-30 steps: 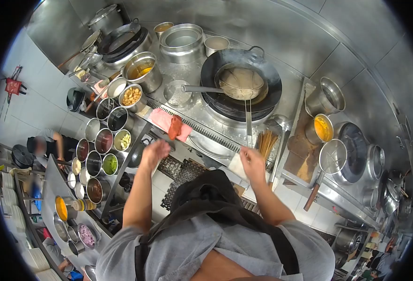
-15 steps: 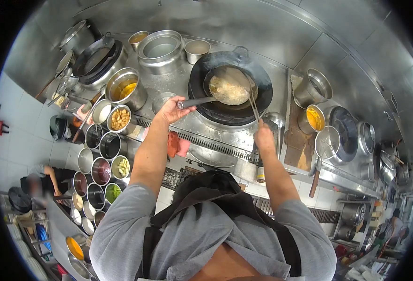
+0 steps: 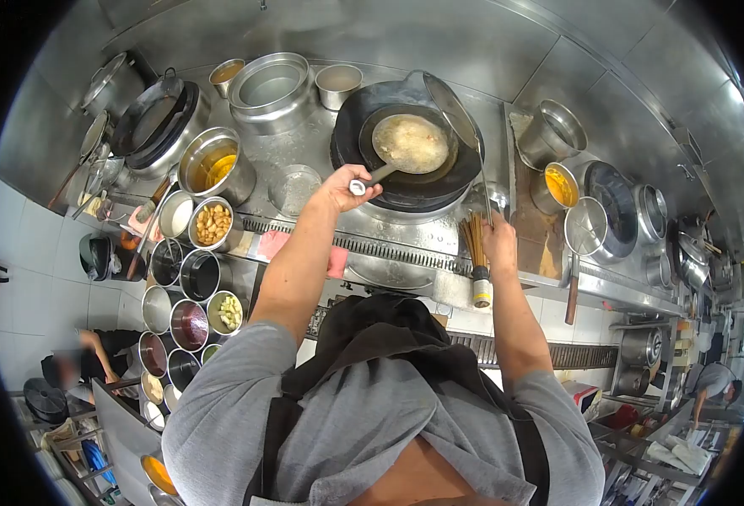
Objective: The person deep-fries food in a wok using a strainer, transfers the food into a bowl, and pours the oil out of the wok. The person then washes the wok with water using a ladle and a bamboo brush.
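My left hand is closed round the handle of a single-handled wok. Frothy pale, yellowish food fills its middle. Under and around it lies a larger dark wok surround on the burner. My right hand grips a long thin handle that runs up to a large round head. That head is tilted above the right rim; whether it is a skimmer or a ladle is unclear. Beside the right hand stands a bamboo brush above a yellow-labelled can.
Left are a pot with yellow liquid, a bowl of browned chunks and several ingredient pots. On the right are a pot of orange liquid and a wire strainer. A co-worker is at lower left.
My right hand has moved right and down; its tool's round head has risen from the food and stands tilted. My left hand has shifted right with the wok handle, which now slants more.
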